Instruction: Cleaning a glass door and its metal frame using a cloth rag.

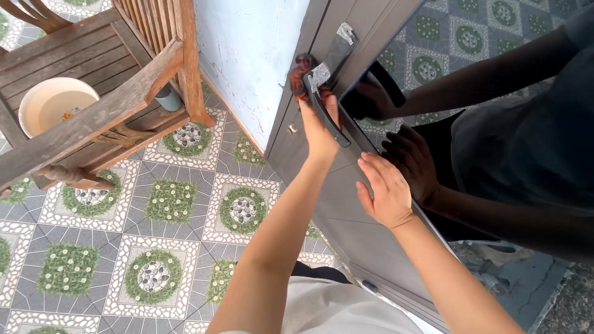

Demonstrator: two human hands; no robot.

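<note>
My left hand (319, 127) is pressed against the dark bar handle (328, 114) of a grey door (346, 204), with a reddish cloth (299, 74) bunched at its fingertips near the handle's upper end. The handle's top part (339, 44) is scuffed and pale. My right hand (385, 188) rests flat with fingers together on the edge of the door's dark glass pane (495, 74), holding nothing. The glass mirrors my arms and dark shirt.
A wooden chair (124, 93) stands at the upper left with a cream bowl (52, 102) on its seat. A pale blue wall (247, 55) meets the door frame. Patterned floor tiles (167, 204) spread below.
</note>
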